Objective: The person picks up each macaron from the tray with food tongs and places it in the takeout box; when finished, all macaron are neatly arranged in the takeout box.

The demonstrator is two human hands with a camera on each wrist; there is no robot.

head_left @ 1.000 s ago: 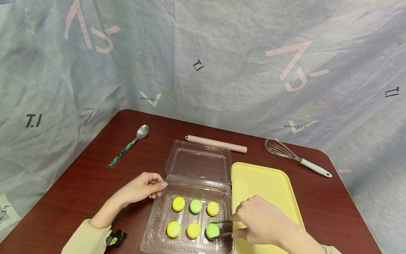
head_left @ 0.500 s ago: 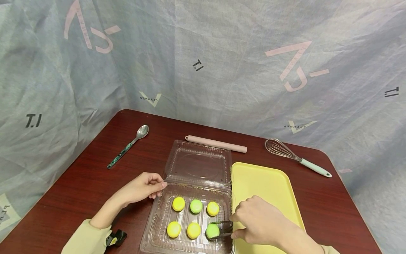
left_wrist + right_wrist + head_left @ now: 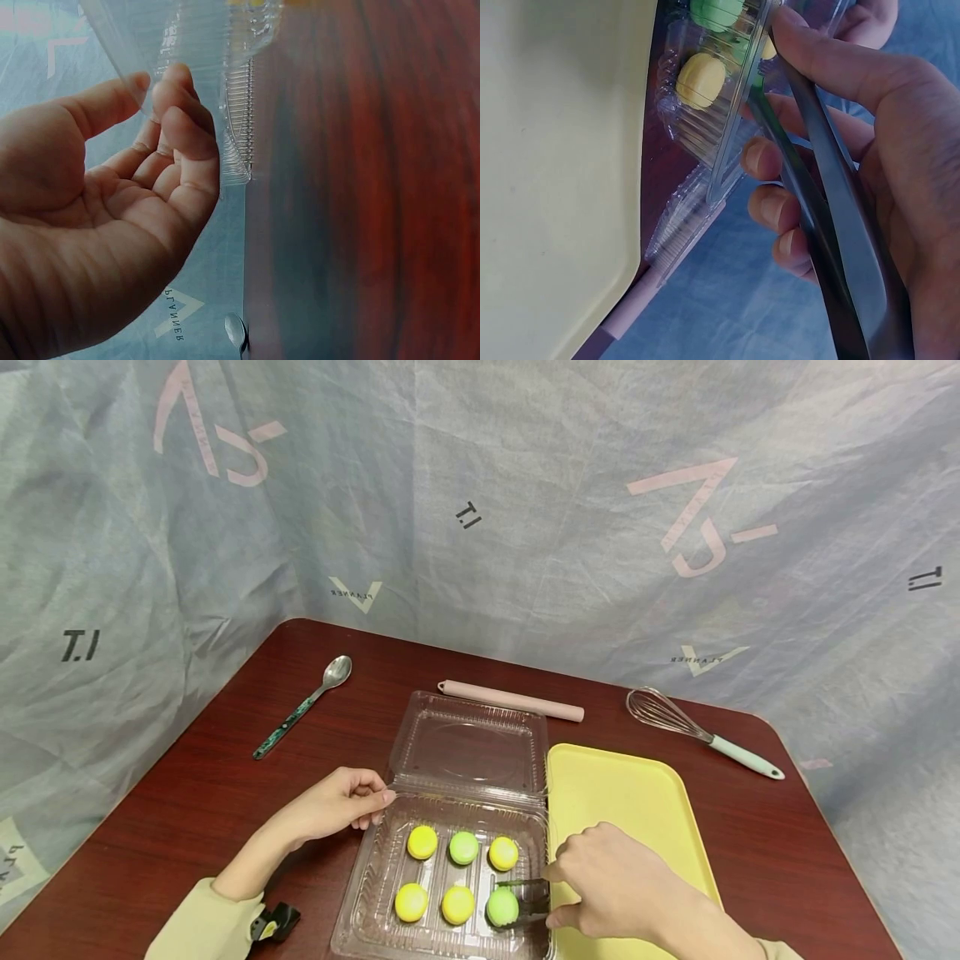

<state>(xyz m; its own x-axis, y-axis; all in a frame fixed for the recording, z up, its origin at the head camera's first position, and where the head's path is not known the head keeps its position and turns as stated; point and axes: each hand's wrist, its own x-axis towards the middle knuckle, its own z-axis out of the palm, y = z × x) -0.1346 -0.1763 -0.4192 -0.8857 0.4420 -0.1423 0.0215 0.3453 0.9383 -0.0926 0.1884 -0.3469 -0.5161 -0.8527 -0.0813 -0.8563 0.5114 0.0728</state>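
Observation:
My left hand (image 3: 351, 803) pinches the left edge of an open clear plastic container (image 3: 468, 814) near its hinge, between thumb and fingers. In the right wrist view, my right hand (image 3: 922, 150) grips dark metal tongs (image 3: 859, 255), thumb on one arm and fingers along the other. The tong tips stand on either side of a green macaron (image 3: 502, 907) at the container's front right; it sits in the base. Several yellow macarons and another green macaron (image 3: 463, 847) lie in two rows in the same base. Part of the tongs is hidden by my right hand in the head view.
A yellow tray (image 3: 622, 785) lies right of the container, under my right hand. Behind are a pink rolling pin (image 3: 510, 699) and a whisk (image 3: 701, 731); a spoon (image 3: 303, 706) lies at left. A grey cloth (image 3: 525, 527) hangs behind the table (image 3: 202, 760).
The tong arms have spread slightly around the front right green macaron. Both hands stay in nearly the same place.

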